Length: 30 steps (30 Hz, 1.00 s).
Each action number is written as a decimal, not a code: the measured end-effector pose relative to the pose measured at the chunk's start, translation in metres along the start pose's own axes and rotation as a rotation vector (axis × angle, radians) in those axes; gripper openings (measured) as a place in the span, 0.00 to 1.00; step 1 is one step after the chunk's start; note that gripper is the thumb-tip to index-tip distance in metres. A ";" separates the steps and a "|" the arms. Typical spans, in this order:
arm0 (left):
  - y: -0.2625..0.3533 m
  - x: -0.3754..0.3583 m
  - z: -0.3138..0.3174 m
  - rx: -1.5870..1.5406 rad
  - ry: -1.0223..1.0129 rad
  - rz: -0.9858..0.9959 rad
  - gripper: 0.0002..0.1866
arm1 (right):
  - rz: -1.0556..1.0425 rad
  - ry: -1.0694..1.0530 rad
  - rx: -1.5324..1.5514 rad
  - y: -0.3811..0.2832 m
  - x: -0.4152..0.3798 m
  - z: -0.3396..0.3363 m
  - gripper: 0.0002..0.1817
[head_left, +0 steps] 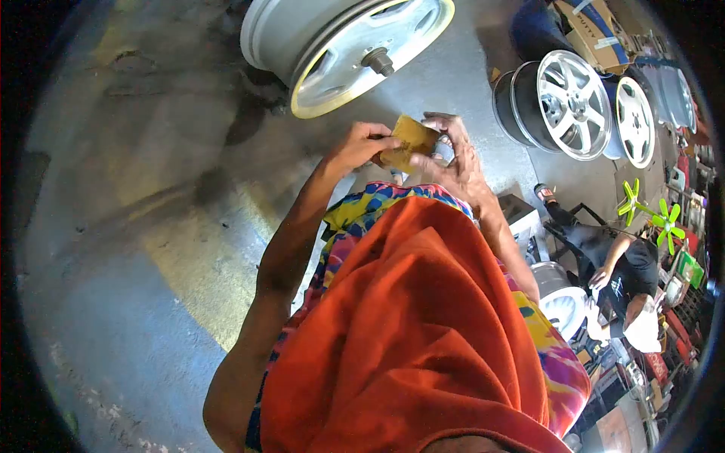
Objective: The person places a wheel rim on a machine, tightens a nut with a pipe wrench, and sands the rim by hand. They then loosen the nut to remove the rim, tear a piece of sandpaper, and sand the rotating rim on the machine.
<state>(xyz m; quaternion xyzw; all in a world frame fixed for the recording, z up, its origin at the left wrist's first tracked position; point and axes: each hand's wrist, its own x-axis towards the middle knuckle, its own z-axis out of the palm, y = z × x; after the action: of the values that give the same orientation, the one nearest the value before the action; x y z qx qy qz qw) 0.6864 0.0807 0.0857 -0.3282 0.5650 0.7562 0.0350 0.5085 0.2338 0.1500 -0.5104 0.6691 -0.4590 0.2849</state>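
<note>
A yellowish-brown sheet (411, 139), like sandpaper, is held up in front of the orange shirt, below the large wheel rim. My left hand (365, 145) pinches its left edge between thumb and fingers. On the sheet's right side is my right hand (458, 164), slightly blurred, its fingers spread and the thumb side close to the sheet's lower right. Beyond both hands, a large silver wheel rim (332, 64) with a yellowish edge is mounted on a dark threaded shaft. It touches neither hand.
Several silver wheels (575, 106) stand at the upper right beside a cardboard box (589, 34). A seated person in black (638, 266) works at another wheel (563, 302) on the right. Green fan blades (667, 220) and cluttered shelves are farther right. Stained concrete floor (113, 196) lies left.
</note>
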 end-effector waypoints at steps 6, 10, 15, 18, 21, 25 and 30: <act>0.019 0.014 0.000 0.018 -0.017 -0.183 0.11 | -0.312 -0.263 -0.368 0.013 0.001 0.002 0.27; 0.043 0.007 0.003 0.105 0.116 -0.056 0.13 | -0.229 -0.193 -0.146 0.041 0.008 0.014 0.17; 0.123 -0.007 -0.026 0.501 0.580 0.437 0.12 | 0.074 0.057 0.150 0.083 0.024 0.033 0.09; 0.148 0.006 -0.054 0.733 0.648 0.542 0.12 | 0.222 0.074 0.387 0.110 0.045 0.058 0.11; 0.165 0.023 -0.057 0.886 0.677 0.593 0.11 | 0.322 0.086 0.652 0.134 0.077 0.092 0.11; 0.169 0.053 -0.060 1.240 0.662 0.561 0.14 | 0.391 0.236 0.733 0.138 0.105 0.118 0.13; 0.163 0.089 -0.079 1.335 0.567 0.775 0.14 | 0.375 0.509 0.449 0.156 0.148 0.143 0.18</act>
<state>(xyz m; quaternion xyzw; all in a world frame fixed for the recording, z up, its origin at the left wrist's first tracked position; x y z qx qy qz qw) 0.5835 -0.0757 0.1620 -0.1983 0.9565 0.1076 -0.1848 0.5177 0.0564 -0.0378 -0.1742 0.6829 -0.6459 0.2933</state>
